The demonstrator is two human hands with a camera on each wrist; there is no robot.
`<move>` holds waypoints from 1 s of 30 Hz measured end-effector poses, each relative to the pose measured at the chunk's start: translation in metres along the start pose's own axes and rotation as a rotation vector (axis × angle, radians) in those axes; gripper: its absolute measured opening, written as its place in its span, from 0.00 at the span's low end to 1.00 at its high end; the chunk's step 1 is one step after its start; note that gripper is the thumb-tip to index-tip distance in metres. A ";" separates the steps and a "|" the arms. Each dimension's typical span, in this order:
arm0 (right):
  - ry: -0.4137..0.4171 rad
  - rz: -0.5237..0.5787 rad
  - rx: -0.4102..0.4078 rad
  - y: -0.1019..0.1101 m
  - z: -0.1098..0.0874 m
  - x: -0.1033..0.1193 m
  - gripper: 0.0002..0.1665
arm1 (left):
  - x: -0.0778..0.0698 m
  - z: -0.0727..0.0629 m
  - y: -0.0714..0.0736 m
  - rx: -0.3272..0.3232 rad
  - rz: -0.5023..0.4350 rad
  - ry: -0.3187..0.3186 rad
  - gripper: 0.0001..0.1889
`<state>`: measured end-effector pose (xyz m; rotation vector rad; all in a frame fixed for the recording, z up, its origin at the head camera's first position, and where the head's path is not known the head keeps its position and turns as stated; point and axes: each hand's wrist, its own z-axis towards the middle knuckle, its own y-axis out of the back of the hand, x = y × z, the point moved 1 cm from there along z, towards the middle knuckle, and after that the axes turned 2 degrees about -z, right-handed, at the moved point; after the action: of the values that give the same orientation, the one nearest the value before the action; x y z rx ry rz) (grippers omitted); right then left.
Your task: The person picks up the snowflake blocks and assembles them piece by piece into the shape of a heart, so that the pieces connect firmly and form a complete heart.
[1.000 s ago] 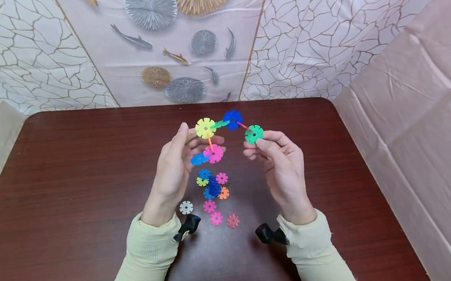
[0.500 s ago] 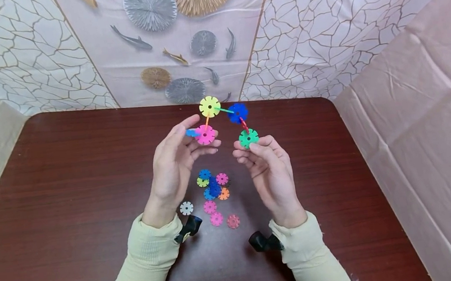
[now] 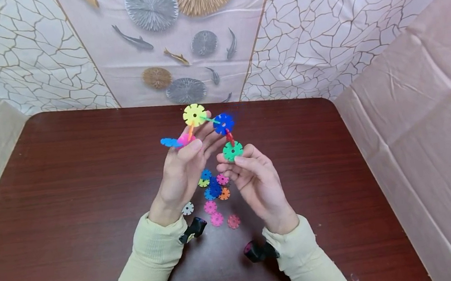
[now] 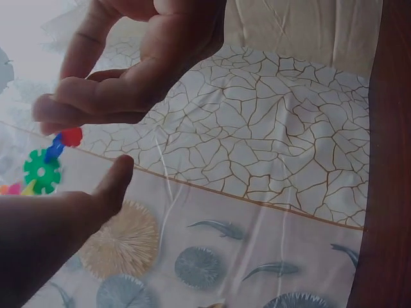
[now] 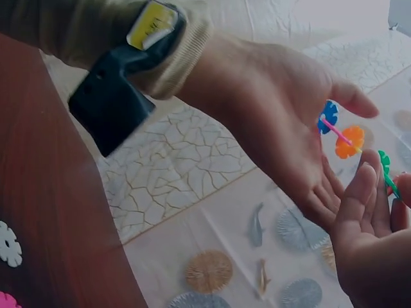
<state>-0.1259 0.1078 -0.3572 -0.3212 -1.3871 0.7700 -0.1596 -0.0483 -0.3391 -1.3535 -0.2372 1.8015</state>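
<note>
A chain of notched, interlocking plastic snowflake discs hangs in the air between both hands. It runs from a light blue disc (image 3: 170, 142) through pink, orange, a yellow disc (image 3: 195, 115), green, a dark blue disc (image 3: 224, 124) and red to a green disc (image 3: 232, 151). My right hand (image 3: 255, 181) pinches that end green disc between thumb and fingers. Palm inward, my left hand (image 3: 181, 173) reaches around the other end; its thumb overlaps the pink disc (image 3: 185, 140) and its fingers extend behind the chain. The right wrist view shows the left thumb (image 5: 353, 99) spread from its fingers.
Loose discs lie on the dark wooden table (image 3: 69, 200) below: a blue cluster (image 3: 214, 189), an orange disc (image 3: 224, 193), several pink ones, a white disc (image 3: 188, 208) and a reddish disc (image 3: 234, 221). Patterned cloth walls (image 3: 213, 35) enclose the table's back and sides.
Both hands have shifted left with the chain. My right hand came closer to the left one, keeping its pinch on the end green disc. My left thumb now overlaps the pink disc.
</note>
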 end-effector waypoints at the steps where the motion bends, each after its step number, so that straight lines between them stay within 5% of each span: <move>1: -0.011 -0.007 0.003 -0.001 0.000 -0.001 0.07 | 0.000 0.000 0.000 0.010 -0.006 -0.005 0.28; 7: -0.082 -0.090 -0.032 -0.002 -0.001 -0.008 0.06 | -0.001 0.001 0.000 0.065 -0.069 -0.027 0.21; 12: -0.106 -0.219 -0.083 -0.001 0.000 -0.011 0.05 | -0.001 0.002 0.001 0.024 -0.102 -0.034 0.17; 21: -0.009 -0.469 -0.100 -0.003 -0.001 -0.011 0.07 | 0.003 0.002 0.000 -0.075 -0.167 -0.057 0.15; 26: 0.044 -0.758 -0.104 0.008 0.005 -0.009 0.10 | 0.002 0.001 0.000 -0.143 -0.148 -0.071 0.15; 30: -0.071 -1.189 -0.083 0.031 0.018 -0.016 0.13 | 0.001 0.001 0.002 -0.168 -0.130 -0.061 0.15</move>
<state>-0.1520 0.1157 -0.3855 0.4679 -1.3831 -0.2652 -0.1616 -0.0485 -0.3407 -1.3671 -0.5076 1.7461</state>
